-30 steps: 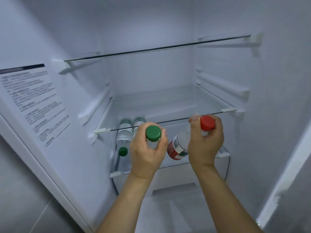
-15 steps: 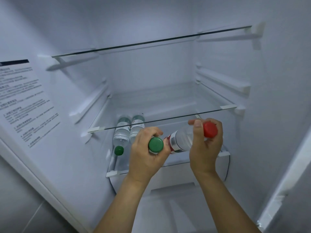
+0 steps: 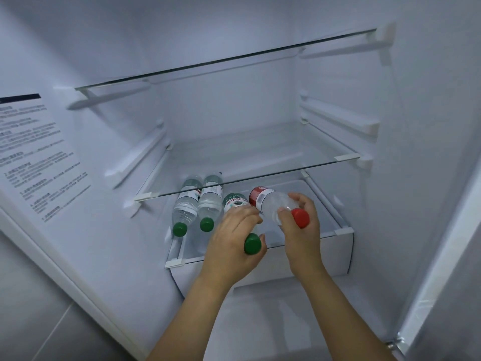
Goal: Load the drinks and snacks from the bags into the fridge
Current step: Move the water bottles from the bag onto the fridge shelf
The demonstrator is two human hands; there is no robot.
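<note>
A clear plastic water bottle with a green cap lies gripped in curled left hand fingers, beside a red-capped, red-labelled clear bottle pinched near its neck by the right hand, above the white fridge's lowest glass shelf, right of two lying green-capped bottles.

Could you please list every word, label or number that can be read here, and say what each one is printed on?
Nothing can be read for certain.
Notice sheet on the fridge's left wall: many printed lines, too small and blurred.
Green-capped bottle in the left hand: green label, characters blurred.
Red-capped bottle in the right hand: red and white label, print unreadable.
Two lying bottles: labels blurred.
</note>
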